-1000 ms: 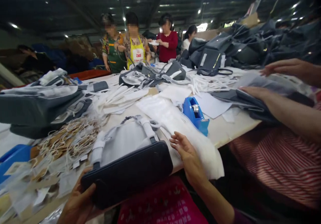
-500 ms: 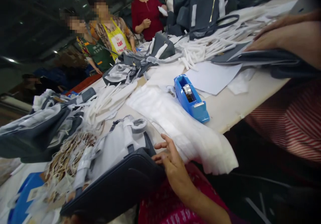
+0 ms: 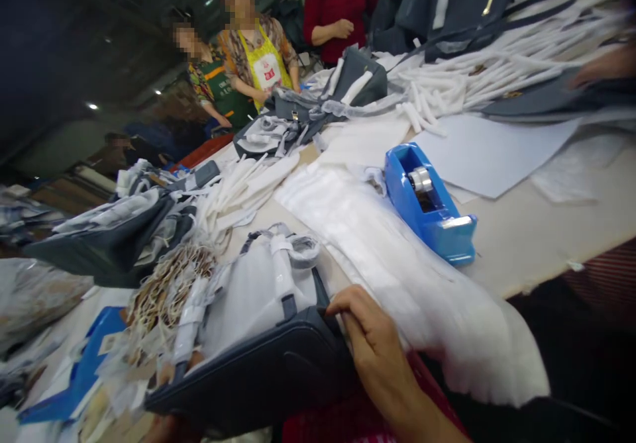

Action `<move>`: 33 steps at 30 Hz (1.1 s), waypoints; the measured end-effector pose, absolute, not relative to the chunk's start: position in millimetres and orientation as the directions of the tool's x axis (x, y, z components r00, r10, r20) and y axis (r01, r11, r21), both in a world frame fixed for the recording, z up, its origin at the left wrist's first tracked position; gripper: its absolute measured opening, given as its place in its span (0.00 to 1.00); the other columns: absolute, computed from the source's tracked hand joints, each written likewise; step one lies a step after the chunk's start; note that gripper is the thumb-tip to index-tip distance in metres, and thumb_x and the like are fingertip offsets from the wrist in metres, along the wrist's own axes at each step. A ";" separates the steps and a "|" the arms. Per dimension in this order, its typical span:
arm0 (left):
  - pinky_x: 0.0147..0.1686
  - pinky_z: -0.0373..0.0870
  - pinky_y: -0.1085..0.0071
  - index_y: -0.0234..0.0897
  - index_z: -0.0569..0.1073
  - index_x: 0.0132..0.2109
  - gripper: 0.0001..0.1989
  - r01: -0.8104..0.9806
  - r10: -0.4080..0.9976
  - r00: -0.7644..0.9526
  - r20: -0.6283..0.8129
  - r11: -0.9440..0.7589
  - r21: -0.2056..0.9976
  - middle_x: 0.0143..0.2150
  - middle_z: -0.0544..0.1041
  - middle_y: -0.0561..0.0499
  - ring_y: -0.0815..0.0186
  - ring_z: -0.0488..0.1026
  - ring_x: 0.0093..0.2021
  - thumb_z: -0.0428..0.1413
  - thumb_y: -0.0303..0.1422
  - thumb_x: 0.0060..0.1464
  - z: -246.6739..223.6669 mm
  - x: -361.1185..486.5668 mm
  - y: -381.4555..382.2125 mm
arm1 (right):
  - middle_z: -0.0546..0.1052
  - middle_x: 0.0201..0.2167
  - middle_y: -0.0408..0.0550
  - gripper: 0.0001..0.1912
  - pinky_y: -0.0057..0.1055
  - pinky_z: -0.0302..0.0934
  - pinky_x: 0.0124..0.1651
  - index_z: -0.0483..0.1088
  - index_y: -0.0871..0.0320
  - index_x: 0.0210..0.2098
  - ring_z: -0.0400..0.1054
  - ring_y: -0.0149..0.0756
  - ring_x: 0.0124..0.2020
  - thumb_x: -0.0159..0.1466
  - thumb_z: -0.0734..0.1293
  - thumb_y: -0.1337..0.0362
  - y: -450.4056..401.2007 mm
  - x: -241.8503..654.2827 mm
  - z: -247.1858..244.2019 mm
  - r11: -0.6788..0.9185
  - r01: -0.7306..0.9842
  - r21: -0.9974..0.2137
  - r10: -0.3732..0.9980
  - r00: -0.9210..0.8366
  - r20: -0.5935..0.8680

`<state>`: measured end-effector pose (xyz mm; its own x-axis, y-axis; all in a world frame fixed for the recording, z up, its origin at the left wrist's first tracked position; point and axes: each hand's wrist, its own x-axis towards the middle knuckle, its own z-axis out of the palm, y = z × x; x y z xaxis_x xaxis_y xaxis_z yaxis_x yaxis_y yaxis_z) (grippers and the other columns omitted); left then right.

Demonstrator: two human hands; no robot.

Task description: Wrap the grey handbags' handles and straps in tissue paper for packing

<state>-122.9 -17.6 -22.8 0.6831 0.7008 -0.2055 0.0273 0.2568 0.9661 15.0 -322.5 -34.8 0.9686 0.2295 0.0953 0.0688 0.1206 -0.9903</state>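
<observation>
A dark blue handbag (image 3: 258,370) is tilted in front of me at the table's near edge. White wrapping sheet (image 3: 238,310) covers its upper side, and its handle (image 3: 304,249) is wrapped in clear film. My right hand (image 3: 380,353) is closed on the bag's right corner, thumb and fingers pinching the edge. My left hand (image 3: 169,428) holds the lower left end; most of it is hidden by the bag. Just right of the bag lies a stack of white padding sheets (image 3: 397,264), draped over the table edge. Beyond it stands a blue tape dispenser (image 3: 447,228).
Bundled strings (image 3: 171,284) and a blue tray (image 3: 94,357) lie left of the bag. Other dark bags (image 3: 109,231) and white padding rolls (image 3: 497,65) cover the table's far parts. Co-workers (image 3: 263,59) stand across it; another person's hand (image 3: 606,65) is at the right.
My right hand has gone from loosely spread fingers beside the bag to gripping its right corner. The view has shifted, so most things appear further right.
</observation>
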 end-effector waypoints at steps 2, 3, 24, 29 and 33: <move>0.43 0.77 0.68 0.49 0.72 0.48 0.30 -0.006 0.715 0.663 -0.222 0.301 0.954 0.48 0.76 0.57 0.59 0.75 0.45 0.69 0.36 0.33 -19.4 -120.9 -25.3 | 0.71 0.44 0.47 0.10 0.31 0.58 0.51 0.68 0.55 0.44 0.65 0.36 0.48 0.67 0.58 0.62 -321.9 18.9 -26.9 0.100 0.105 -0.989 0.208 0.970 0.124; 0.42 0.76 0.69 0.49 0.72 0.46 0.31 -0.019 0.712 0.665 -0.224 0.315 0.949 0.48 0.77 0.57 0.60 0.75 0.44 0.70 0.35 0.31 -17.1 -119.4 -28.4 | 0.70 0.48 0.48 0.15 0.33 0.56 0.55 0.66 0.54 0.50 0.63 0.39 0.52 0.65 0.61 0.58 -320.4 21.1 -22.8 0.105 0.112 -0.988 0.269 0.953 0.137; 0.27 0.61 0.77 0.36 0.66 0.36 0.21 0.003 0.469 0.878 -0.101 0.205 0.979 0.27 0.66 0.56 0.72 0.64 0.27 0.64 0.46 0.45 -10.0 -116.0 -19.8 | 0.68 0.55 0.54 0.50 0.48 0.57 0.57 0.51 0.45 0.66 0.60 0.52 0.59 0.49 0.74 0.49 -270.8 18.2 25.0 -0.156 -0.023 -0.988 0.387 0.918 -0.082; 0.33 0.67 0.71 0.33 0.74 0.36 0.23 0.088 0.600 0.796 -0.085 0.024 0.996 0.32 0.75 0.49 0.63 0.71 0.33 0.63 0.50 0.43 -17.5 -107.2 -17.1 | 0.68 0.57 0.54 0.46 0.49 0.56 0.58 0.55 0.47 0.65 0.56 0.54 0.62 0.51 0.73 0.48 -264.2 19.6 7.6 -0.208 0.077 -0.975 0.293 0.956 0.013; 0.37 0.69 0.67 0.33 0.76 0.37 0.26 0.173 0.682 0.728 -0.067 -0.088 0.981 0.34 0.78 0.46 0.57 0.74 0.36 0.60 0.53 0.44 -24.0 -97.1 -17.1 | 0.66 0.59 0.53 0.44 0.47 0.56 0.59 0.57 0.50 0.64 0.56 0.54 0.62 0.52 0.72 0.48 -257.4 28.3 -11.5 -0.200 0.147 -0.969 0.270 0.959 0.090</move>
